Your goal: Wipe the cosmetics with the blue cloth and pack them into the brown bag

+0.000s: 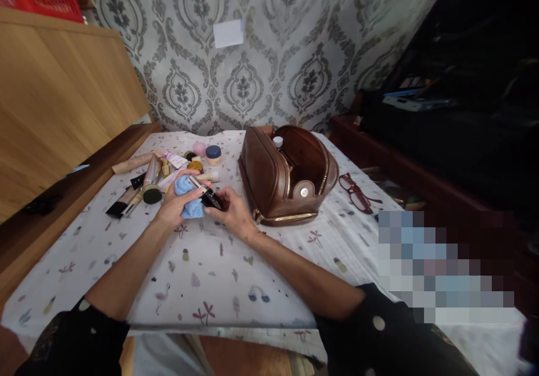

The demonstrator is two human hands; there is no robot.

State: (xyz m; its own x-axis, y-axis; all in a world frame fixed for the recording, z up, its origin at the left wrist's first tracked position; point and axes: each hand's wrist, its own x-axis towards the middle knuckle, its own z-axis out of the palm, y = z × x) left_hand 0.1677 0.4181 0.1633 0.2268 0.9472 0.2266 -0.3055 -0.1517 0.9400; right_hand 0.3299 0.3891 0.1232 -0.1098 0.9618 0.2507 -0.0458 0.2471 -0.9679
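Observation:
In the head view, my left hand (169,212) is closed around a crumpled light blue cloth (192,206). A small dark, glossy cosmetic container (211,199) with a clear or silvery end lies against that cloth; its exact kind I cannot make out. My right hand (236,214) pinches the container's dark end between thumb and fingers. Just beyond and left of my hands lie several cosmetics, among them a tube with a dark green cap (152,192), a jar with a navy lid (213,154) and a pink sponge (199,149). To the right stands a brown toiletry bag (265,174), unzipped.
A white-capped bottle (278,142) pokes up inside the bag. Red-framed glasses (359,195) rest to its right. The patterned cloth (202,275) covers the table. Wooden furniture (67,78) borders the left, a patterned wall the back, and a dark screen-like panel (471,84) the right.

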